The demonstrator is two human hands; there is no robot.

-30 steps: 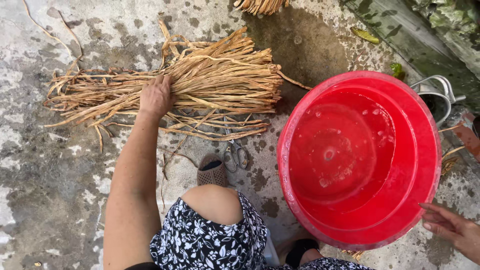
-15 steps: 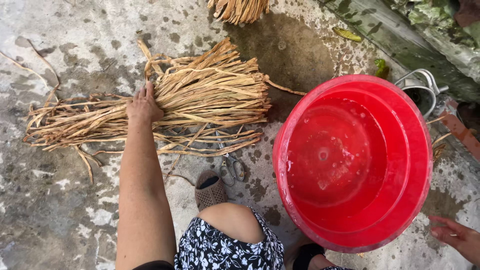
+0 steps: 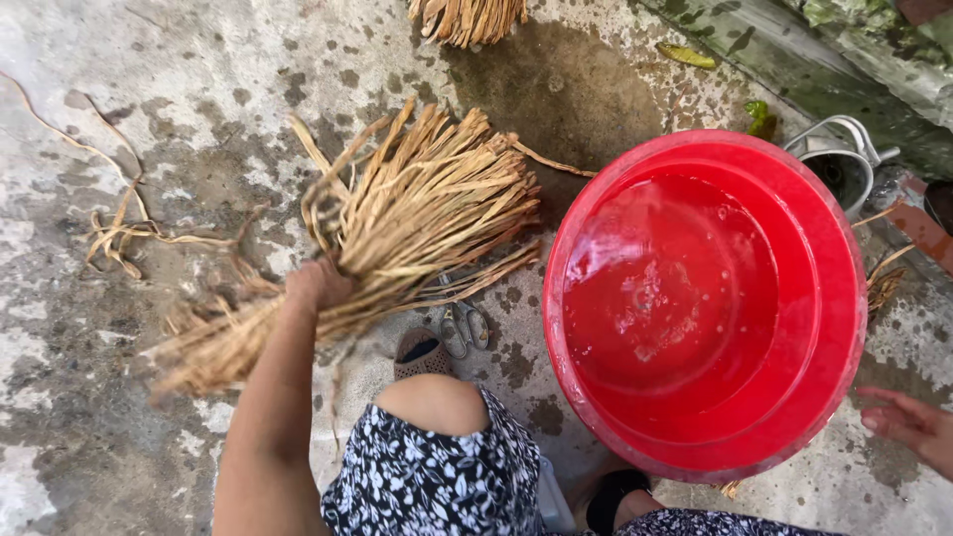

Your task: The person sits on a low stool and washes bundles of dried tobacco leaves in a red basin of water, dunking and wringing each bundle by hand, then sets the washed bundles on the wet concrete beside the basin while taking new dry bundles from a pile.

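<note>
A: How many things are showing, kind by kind?

B: Two hands are showing, the left hand and the right hand. One red basin is sitting there, and one pair of scissors.

A: And the dried stalks?

B: Two bundles: the held bundle and the far bundle. One metal pot is showing too, I think; it's half hidden.
</note>
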